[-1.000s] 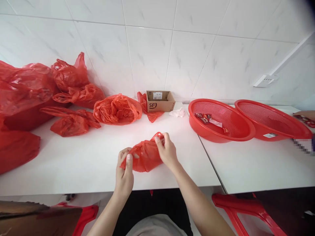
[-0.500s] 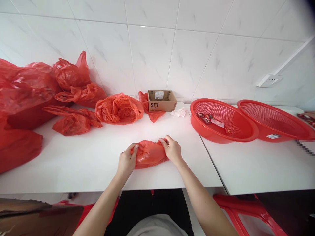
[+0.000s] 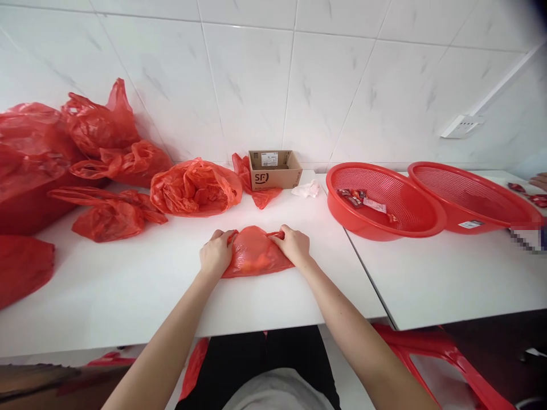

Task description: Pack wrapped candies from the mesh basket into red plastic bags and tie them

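Observation:
A red plastic bag (image 3: 255,253) rests on the white table in front of me, puffed up with something orange-red showing dimly through its film. My left hand (image 3: 216,252) is closed on its upper left corner. At the upper right corner, my right hand (image 3: 293,244) pinches a twisted strip of the same bag between thumb and fingers. The bag's contents cannot be made out. Behind it lies an open red plastic bag (image 3: 196,188) with a crumpled mouth.
Several tied red bags (image 3: 109,219) crowd the left side. An open cardboard box (image 3: 274,173) and a crumpled white tissue (image 3: 306,189) are near the wall. Two red plastic baskets (image 3: 387,228) stand right, the nearer holding small wrapped packets. Another person's hand (image 3: 541,181) shows at the far right edge.
Both hands have moved slightly away from me, keeping hold of the bag's corners. The bag's top is puffed up more, and a twisted strip now shows at my right hand.

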`<act>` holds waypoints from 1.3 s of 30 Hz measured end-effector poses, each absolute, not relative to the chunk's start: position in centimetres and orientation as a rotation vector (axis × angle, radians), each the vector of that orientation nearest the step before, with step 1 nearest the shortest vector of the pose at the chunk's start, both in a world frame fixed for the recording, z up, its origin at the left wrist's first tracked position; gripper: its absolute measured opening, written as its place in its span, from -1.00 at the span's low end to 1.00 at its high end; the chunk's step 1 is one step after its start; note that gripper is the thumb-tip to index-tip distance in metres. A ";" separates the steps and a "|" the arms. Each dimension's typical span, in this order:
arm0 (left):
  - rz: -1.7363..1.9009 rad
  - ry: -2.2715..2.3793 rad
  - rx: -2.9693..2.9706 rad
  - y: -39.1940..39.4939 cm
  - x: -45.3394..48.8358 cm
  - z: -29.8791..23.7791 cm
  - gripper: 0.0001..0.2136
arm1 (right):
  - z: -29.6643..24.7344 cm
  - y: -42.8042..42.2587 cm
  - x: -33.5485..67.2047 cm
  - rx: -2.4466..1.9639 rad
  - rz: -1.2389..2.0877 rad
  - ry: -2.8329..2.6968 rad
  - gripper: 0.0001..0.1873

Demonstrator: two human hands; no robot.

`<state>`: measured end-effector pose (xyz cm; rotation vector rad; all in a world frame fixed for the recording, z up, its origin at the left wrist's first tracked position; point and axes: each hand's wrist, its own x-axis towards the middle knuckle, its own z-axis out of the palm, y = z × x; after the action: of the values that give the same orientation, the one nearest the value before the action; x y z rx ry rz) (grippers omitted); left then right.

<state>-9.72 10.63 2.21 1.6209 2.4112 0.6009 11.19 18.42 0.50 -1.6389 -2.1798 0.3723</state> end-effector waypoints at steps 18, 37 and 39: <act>1.180 2.071 1.598 10.5 -8.8 0.7 -0.59 | 0.9 16.7 11.7 -1.493 0.660 -1.943 -0.65; 1.024 2.023 1.722 10.3 -8.6 0.7 -0.54 | 0.1 16.5 11.2 -1.433 0.749 -2.019 -0.80; 1.020 2.040 1.752 10.4 -8.7 0.5 -0.57 | 0.1 16.5 11.1 -1.471 0.678 -2.040 -0.82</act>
<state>-8.69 10.36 0.47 1.7525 2.0402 1.0203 11.14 16.52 0.13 -1.4709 -2.0405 0.6784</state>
